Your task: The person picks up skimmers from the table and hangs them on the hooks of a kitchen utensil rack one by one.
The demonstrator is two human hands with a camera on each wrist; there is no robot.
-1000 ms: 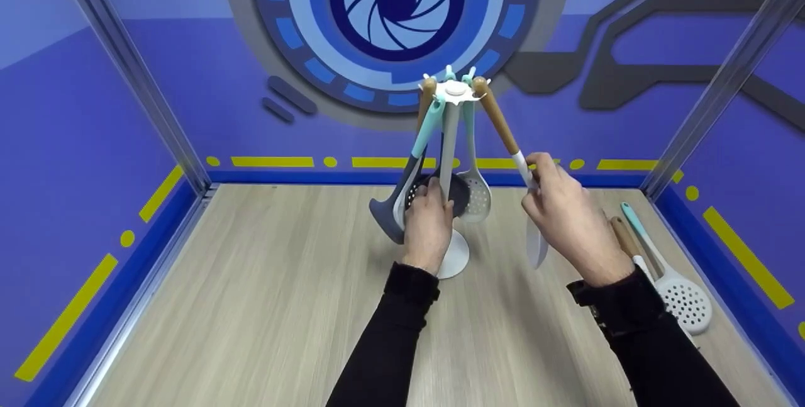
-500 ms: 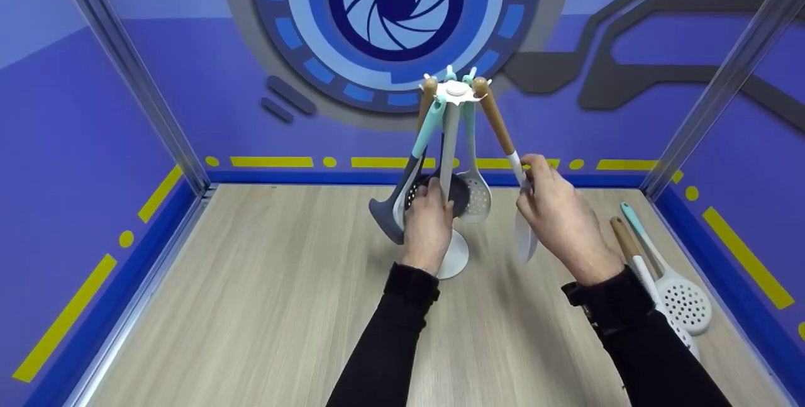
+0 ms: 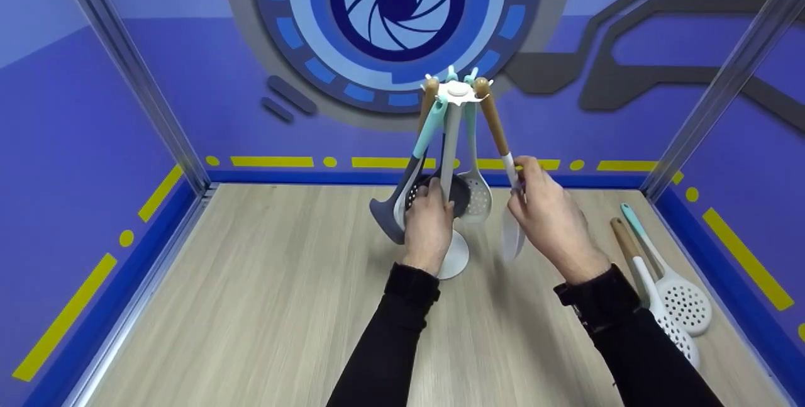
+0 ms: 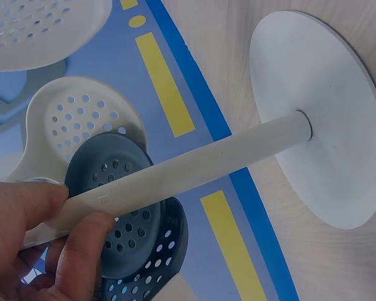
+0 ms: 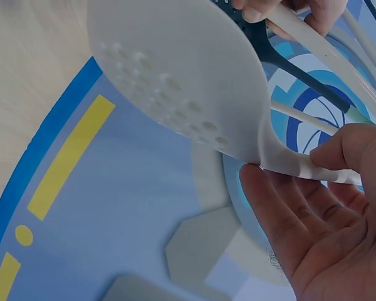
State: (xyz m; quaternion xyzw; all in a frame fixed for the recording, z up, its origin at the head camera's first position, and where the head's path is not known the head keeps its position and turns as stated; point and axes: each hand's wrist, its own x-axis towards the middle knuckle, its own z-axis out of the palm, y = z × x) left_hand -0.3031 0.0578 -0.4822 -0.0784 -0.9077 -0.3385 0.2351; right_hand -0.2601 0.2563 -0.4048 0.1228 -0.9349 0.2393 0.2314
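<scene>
My left hand (image 3: 429,228) grips the pole of a white utensil stand (image 3: 457,256), its thumb and fingers around the pole in the left wrist view. A white slotted spoon (image 5: 182,69) with a brown handle hangs at the stand's right side, the handle's top at a hook. My right hand (image 3: 553,218) pinches this spoon's neck between thumb and fingers. Also hanging from the stand are a dark ladle (image 3: 387,215) with a mint handle, a pale slotted spoon (image 3: 479,199) and a dark perforated skimmer (image 4: 122,163), partly hidden behind the pole and left hand.
On the table's right side lie a round white skimmer (image 3: 688,303) with a mint handle and a white slotted spoon (image 3: 654,297) with a brown handle. Patterned blue panels (image 3: 302,143) border the wooden table (image 3: 264,306) at the back and both sides.
My right hand has moved left, swinging the slotted spoon's lower end in toward the stand while its handle top stays at the hook. The left hand has kept its place.
</scene>
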